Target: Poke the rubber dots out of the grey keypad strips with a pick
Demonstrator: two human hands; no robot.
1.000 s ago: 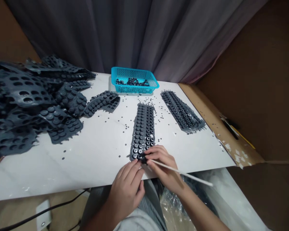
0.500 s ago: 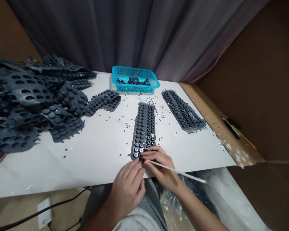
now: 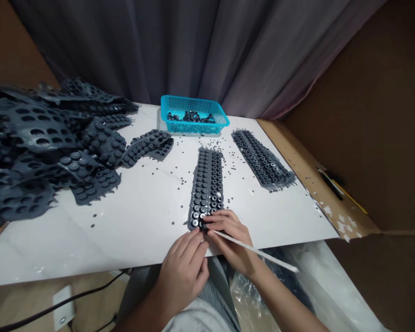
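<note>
A dark grey rubber sheet with rows of round studs point(image 3: 208, 177) lies lengthwise in front of me on the white table. My right hand point(image 3: 233, 237) is closed around a thin white stick point(image 3: 259, 251), whose inner end is hidden by the fingers at the sheet's near end. My left hand point(image 3: 186, 263) has its fingers together, with the tips gripping the sheet's near edge; the thumb is partly tucked under. Beside the fingertips, a few studs at the near left corner show pale rings. One white dot point(image 3: 219, 194) sits on the right-hand rows.
A second studded sheet point(image 3: 263, 159) lies at the right. Many more sheets are heaped in a pile point(image 3: 44, 147) on the left. At the back stands a turquoise basket point(image 3: 195, 128) holding small black pieces. Tiny dark discs are scattered about. A yellow stick-like tool point(image 3: 352, 198) lies on cardboard at far right.
The white stick's outer end has dipped slightly, and my right fingers have shifted a little at the sheet's near end. My left hand looks almost unmoved.
</note>
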